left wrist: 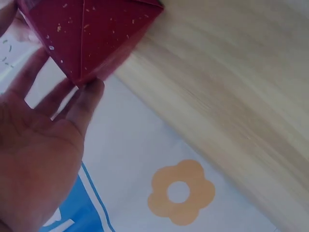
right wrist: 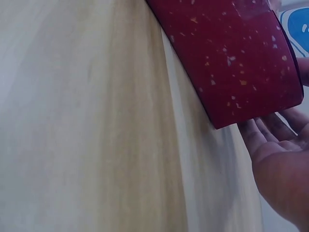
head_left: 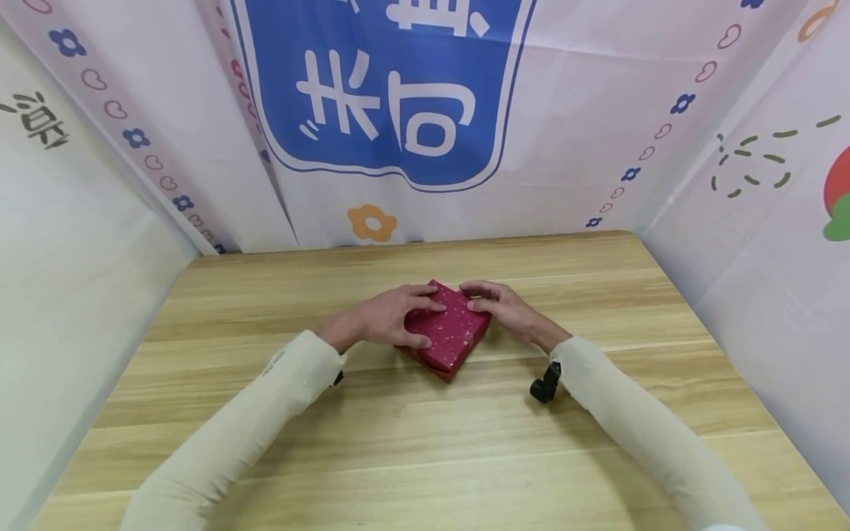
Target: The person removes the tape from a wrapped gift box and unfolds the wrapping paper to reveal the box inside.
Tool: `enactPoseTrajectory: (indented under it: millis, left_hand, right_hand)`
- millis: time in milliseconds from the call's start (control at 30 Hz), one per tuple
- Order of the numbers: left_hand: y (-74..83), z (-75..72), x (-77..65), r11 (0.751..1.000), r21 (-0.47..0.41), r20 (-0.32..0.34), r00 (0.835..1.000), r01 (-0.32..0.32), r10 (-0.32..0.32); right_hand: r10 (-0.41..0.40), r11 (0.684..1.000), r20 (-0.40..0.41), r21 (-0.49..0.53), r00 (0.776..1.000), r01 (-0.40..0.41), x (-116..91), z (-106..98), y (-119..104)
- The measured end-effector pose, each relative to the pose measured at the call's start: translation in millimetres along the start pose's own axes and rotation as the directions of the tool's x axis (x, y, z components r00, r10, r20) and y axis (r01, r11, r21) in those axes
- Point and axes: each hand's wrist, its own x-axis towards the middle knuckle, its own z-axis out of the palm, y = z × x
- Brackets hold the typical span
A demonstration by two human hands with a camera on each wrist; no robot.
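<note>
A dark red box [head_left: 453, 330] speckled with light flecks sits at an angle on the wooden table, between both hands. From its left side, the left hand [head_left: 388, 316] grips it, fingers over the top near the back edge and thumb lower down on the near-left side. At the back right corner, the right hand [head_left: 502, 306] holds the box with thumb and fingers. Diagonal creases cross the red box [left wrist: 104, 36] in the left wrist view. The right wrist view shows the box's side [right wrist: 236, 67] close up, with the right hand [right wrist: 285, 164] partly behind it.
The wooden table [head_left: 425, 457] extends around the box. A white printed sheet with a blue sign [head_left: 392, 96] and an orange flower [head_left: 372, 223] hangs behind the table. White panels [head_left: 750, 221] flank it. A black device [head_left: 546, 382] is at the right wrist.
</note>
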Motion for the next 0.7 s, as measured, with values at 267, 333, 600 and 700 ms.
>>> enactPoseTrajectory:
  millis: [267,333,600,700]
  left_hand:
    - [24.2,13.4,-1.2,0.977,0.13,-0.119,0.98,0.172,-0.157]
    - [29.9,16.7,-0.8,0.962,0.174,-0.161,0.97,0.211,-0.184]
    - [41.3,27.9,3.6,0.944,0.172,-0.261,0.937,0.282,-0.232]
    - [43.6,30.2,5.8,0.941,0.169,-0.273,0.931,0.293,-0.241]
  right_hand:
    - [-0.024,0.998,-0.046,0.053,0.999,0.027,-3,-1,4]
    - [-0.032,0.997,-0.055,0.065,0.998,0.035,-5,-2,4]
    - [-0.037,0.997,-0.094,0.061,0.995,0.043,-9,-1,2]
    - [-0.041,0.997,-0.104,0.061,0.994,0.048,-9,-1,2]
